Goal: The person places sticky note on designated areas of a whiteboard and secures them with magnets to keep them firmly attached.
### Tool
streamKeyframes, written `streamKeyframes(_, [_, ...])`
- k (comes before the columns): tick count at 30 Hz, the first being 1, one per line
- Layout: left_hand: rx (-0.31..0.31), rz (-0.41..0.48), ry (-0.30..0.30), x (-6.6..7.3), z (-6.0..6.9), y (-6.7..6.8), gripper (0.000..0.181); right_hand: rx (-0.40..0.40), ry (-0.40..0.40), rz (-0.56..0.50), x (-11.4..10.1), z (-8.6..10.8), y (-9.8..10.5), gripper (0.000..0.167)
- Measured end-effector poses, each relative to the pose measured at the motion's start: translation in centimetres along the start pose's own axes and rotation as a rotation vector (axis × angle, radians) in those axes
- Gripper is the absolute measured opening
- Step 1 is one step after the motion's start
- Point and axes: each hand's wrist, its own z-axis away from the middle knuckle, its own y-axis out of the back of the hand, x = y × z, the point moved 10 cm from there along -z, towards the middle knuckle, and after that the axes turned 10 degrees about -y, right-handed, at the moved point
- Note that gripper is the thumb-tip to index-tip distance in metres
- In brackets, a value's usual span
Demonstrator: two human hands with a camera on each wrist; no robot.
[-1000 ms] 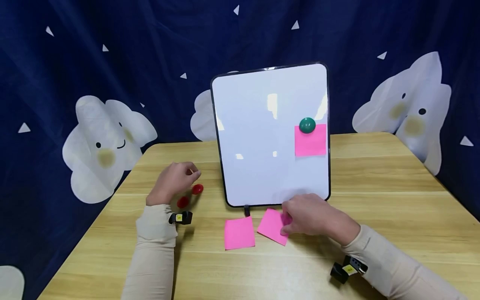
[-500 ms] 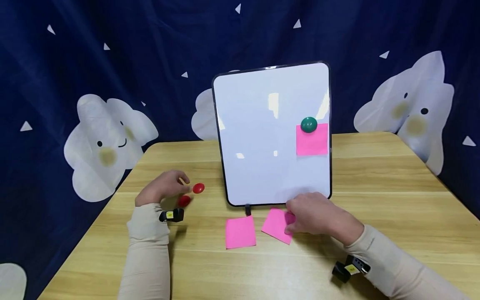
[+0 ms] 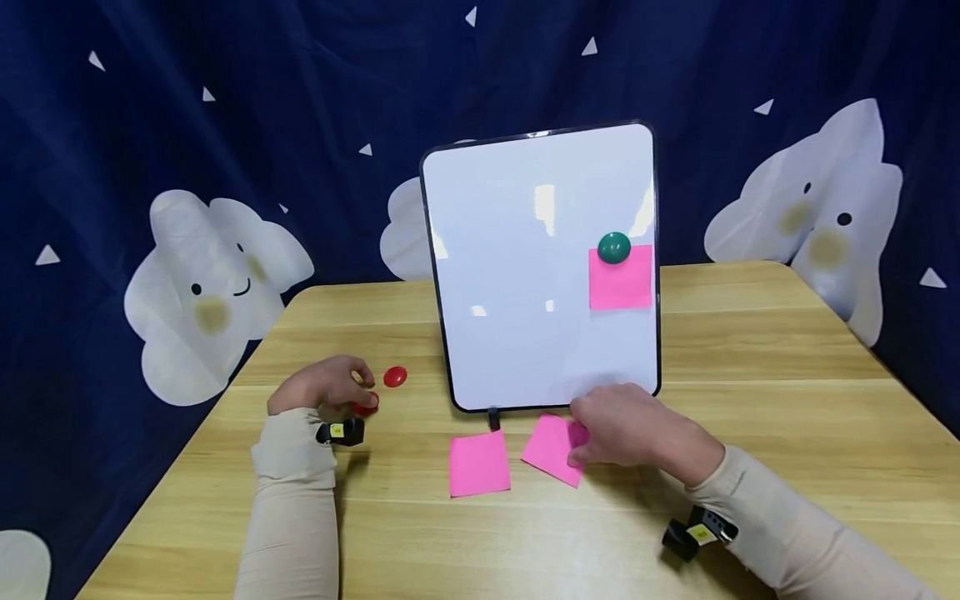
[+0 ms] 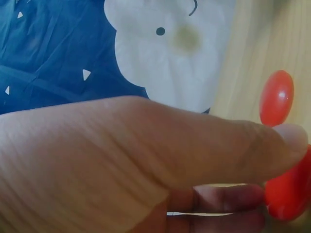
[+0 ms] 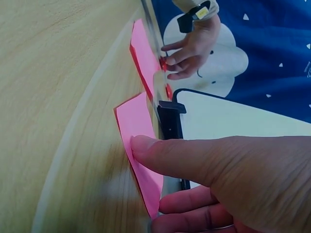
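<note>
My left hand [image 3: 322, 385] is at the nearer of two round red magnets [image 3: 367, 406] on the table. In the left wrist view its thumb and fingers lie on either side of that magnet [image 4: 286, 196], pinching it. The other red magnet [image 3: 395, 377] lies just beyond, apart from the hand. My right hand [image 3: 626, 429] pinches the right edge of a pink sticky note [image 3: 551, 448] below the whiteboard [image 3: 517, 333]. In the right wrist view the thumb presses on the note's face [image 5: 133, 114], fingers behind its edge. A second sticky note [image 3: 480, 464] lies to the left, untouched.
On the whiteboard's right side, a green magnet [image 3: 614, 247] holds another pink note [image 3: 621, 283]. A black foot [image 3: 493, 419] juts from the board's lower edge toward the notes. Behind the wooden table [image 3: 787, 375] hangs a dark blue curtain [image 3: 525, 67] with cloud prints.
My left hand has moved left and down from above the farther red magnet to the nearer one, which it now pinches. The right hand stays on its note, which has shifted slightly right.
</note>
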Motion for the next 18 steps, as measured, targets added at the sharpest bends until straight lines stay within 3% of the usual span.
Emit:
streamKeyframes(3, [-0.012, 0.131, 0.054, -0.53, 0.11, -0.60, 0.029, 0.006, 0.010, 0.004, -0.07, 0.02, 0.05, 0.039])
streamKeyframes(5, [-0.009, 0.160, 0.068, -0.71, 0.10, -0.77, 0.029, 0.013, 0.020, 0.006, -0.17, 0.07, 0.09, 0.039])
streamKeyframes(14, [0.005, 0.080, 0.048, -0.79, -0.15, -0.59, 0.029, 0.044, 0.058, -0.043, -0.59, 0.22, 0.42, 0.035])
streamKeyframes(18, [0.005, 0.090, 0.049, -0.90, -0.25, -0.62, 0.032, 0.060, 0.077, -0.051, -0.80, 0.26, 0.53, 0.032])
